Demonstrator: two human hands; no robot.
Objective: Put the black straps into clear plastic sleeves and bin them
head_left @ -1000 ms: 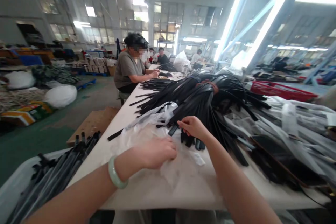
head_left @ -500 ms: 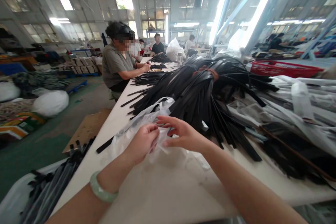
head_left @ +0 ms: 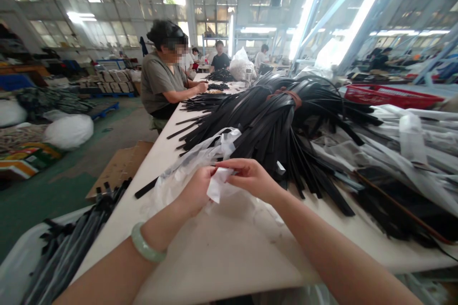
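Observation:
Both my hands meet above the white table (head_left: pixel 214 257), pinching a thin clear plastic bag (head_left: pixel 219 188) between them. My left hand (head_left: pixel 195 190), with a pale green bangle (head_left: pixel 145 247) on its wrist, grips the bag's left edge with closed fingers. My right hand (head_left: pixel 248 178) pinches the bag's top edge from the right. More crumpled clear plastic (head_left: pixel 186 167) lies under and behind my hands. A big heap of long black straps (head_left: pixel 272 124) lies just beyond my right hand.
A white bin (head_left: pixel 21 257) with black straps stands at the lower left. Bagged straps (head_left: pixel 411 152) pile up on the right, with a red basket (head_left: pixel 390 95) behind. A seated person (head_left: pixel 161 81) works farther along the table, others beyond. Cardboard (head_left: pixel 118 167) lies on the green floor.
My left hand rose from the table and joined my right hand, which left the black straps. Both now pinch a piece of clear plastic held up between them.

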